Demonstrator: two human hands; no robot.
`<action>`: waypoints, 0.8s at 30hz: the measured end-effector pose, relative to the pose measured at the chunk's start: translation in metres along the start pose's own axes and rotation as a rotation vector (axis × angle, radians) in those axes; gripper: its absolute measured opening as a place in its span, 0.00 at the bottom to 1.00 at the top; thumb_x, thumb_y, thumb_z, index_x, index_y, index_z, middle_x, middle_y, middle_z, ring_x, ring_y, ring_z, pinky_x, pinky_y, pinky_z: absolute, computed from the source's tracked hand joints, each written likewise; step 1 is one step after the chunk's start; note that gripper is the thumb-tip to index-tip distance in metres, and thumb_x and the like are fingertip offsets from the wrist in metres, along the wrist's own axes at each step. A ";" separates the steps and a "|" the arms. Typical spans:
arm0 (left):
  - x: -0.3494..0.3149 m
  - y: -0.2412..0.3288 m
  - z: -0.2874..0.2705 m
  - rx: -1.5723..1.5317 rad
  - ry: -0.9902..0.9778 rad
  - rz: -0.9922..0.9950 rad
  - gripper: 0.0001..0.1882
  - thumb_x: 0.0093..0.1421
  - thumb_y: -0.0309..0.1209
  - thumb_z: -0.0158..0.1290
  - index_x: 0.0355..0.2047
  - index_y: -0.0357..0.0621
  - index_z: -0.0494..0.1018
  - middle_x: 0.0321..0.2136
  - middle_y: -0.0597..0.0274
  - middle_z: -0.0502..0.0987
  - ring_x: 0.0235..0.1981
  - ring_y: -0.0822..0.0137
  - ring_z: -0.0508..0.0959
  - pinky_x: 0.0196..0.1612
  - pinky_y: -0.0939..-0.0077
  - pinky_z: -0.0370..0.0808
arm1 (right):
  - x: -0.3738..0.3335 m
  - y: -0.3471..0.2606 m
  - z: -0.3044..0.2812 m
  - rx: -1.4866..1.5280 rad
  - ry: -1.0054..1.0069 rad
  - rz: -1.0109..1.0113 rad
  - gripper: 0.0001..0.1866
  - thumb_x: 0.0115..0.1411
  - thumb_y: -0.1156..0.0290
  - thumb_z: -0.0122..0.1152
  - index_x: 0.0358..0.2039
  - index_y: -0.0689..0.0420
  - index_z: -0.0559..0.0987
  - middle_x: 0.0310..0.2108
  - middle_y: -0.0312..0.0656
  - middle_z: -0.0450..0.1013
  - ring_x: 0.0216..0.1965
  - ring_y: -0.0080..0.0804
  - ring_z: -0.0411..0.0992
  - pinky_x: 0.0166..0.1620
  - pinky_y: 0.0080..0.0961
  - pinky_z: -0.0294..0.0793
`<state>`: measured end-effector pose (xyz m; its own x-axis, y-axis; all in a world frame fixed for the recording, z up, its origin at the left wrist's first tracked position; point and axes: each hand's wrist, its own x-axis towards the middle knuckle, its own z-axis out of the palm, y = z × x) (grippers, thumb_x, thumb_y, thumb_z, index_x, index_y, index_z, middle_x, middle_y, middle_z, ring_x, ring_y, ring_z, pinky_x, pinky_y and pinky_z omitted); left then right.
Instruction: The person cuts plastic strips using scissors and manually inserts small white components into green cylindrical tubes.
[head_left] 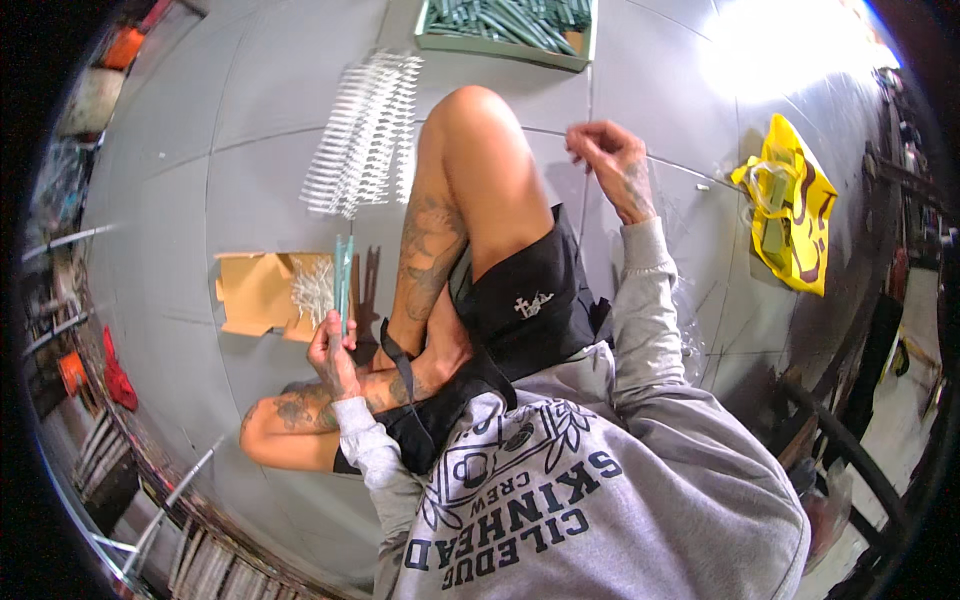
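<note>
Gripping slim green tubes (pixel 344 285) in our closed left hand (pixel 336 354), we point them away from us by the right edge of the open cardboard box (pixel 250 292), beside its thin white pieces (pixel 311 285). Our right hand (pixel 612 162) hangs over the floor (pixel 175 205), fingers bent; we cannot tell whether they pinch anything.

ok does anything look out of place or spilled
Maybe: a tiny pale piece lies alone on the floor, left of the yellow bag, apart from the rows of white pieces; nothing looks clearly spilled.
</note>
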<state>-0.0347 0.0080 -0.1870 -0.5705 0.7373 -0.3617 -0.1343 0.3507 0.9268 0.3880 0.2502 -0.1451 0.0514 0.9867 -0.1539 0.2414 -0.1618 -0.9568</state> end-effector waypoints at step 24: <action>-0.007 0.008 -0.002 -0.086 0.071 -0.076 0.20 0.66 0.46 0.61 0.41 0.38 0.78 0.26 0.67 0.75 0.23 0.80 0.66 0.28 0.78 0.68 | 0.010 0.060 0.057 -0.641 0.276 -0.261 0.13 0.55 0.60 0.71 0.34 0.54 0.80 0.28 0.43 0.78 0.31 0.44 0.79 0.37 0.40 0.77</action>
<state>-0.0337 0.0044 -0.1763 -0.6114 0.6667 -0.4263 -0.2464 0.3515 0.9032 0.3480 0.2511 -0.2177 0.1364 0.9689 0.2065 0.7926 0.0184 -0.6095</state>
